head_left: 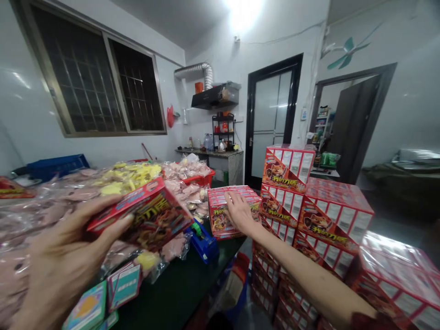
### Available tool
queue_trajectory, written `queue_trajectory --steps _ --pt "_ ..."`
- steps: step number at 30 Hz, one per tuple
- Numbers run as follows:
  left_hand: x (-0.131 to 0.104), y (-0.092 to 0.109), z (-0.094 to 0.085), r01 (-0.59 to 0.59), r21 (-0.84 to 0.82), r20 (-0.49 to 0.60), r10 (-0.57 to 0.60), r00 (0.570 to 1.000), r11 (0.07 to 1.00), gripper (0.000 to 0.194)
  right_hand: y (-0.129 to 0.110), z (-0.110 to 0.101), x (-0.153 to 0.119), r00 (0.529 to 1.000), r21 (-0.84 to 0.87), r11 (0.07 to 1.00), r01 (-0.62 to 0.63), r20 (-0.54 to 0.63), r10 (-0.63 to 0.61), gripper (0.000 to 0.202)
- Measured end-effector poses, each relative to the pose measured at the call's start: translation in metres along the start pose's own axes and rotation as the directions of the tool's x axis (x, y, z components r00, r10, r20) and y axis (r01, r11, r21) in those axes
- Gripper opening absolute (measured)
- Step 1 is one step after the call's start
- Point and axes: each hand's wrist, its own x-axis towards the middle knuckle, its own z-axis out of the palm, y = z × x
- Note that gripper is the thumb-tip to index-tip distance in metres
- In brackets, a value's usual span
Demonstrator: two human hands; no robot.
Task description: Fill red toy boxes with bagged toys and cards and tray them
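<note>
A red printed box (158, 215) is gripped in my left hand (75, 247), thumb on its printed face, tilted over the table at the left. My right hand (239, 211) rests with spread fingers on top of a wrapped pack of red boxes (220, 220) at the table's edge. Between the two hands lies a blue tape dispenser (204, 243) with a green part. Below the held box, stacks of cards (123, 286) lie on the dark green table (172, 298).
Bagged pink pieces (44, 192) and yellow pieces (137, 173) are heaped across the table's left and back. Tall stacks of wrapped red boxes (330, 220) stand close on the right, beneath my right arm. An open bin (233, 284) sits below the table edge.
</note>
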Motion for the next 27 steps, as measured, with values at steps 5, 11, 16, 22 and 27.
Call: queue_trajectory --steps 5,11,16,22,27 --pt "0.025 0.019 0.033 -0.068 -0.095 0.065 0.074 0.995 0.993 0.035 0.023 0.01 0.003 0.994 0.009 0.997 0.075 0.082 -0.075 0.034" --pt "0.04 0.017 0.092 -0.022 -0.289 0.092 0.051 0.994 0.957 0.027 0.042 0.005 -0.001 0.988 0.138 0.983 0.121 0.083 -0.133 0.029" --pt "0.036 0.017 0.153 0.023 -0.474 0.122 0.04 0.992 0.88 0.026 0.054 0.002 0.015 0.973 0.257 0.957 0.133 0.151 -0.176 0.032" --pt "0.019 0.003 0.2 0.089 -0.581 0.2 0.036 0.979 0.809 0.025 0.064 0.003 0.018 0.96 0.375 0.918 0.126 0.187 -0.208 0.038" --pt "0.013 -0.027 0.21 0.173 -0.595 0.172 -0.086 0.981 0.785 0.03 0.071 0.007 0.009 0.971 0.458 0.879 0.136 0.116 -0.211 0.029"
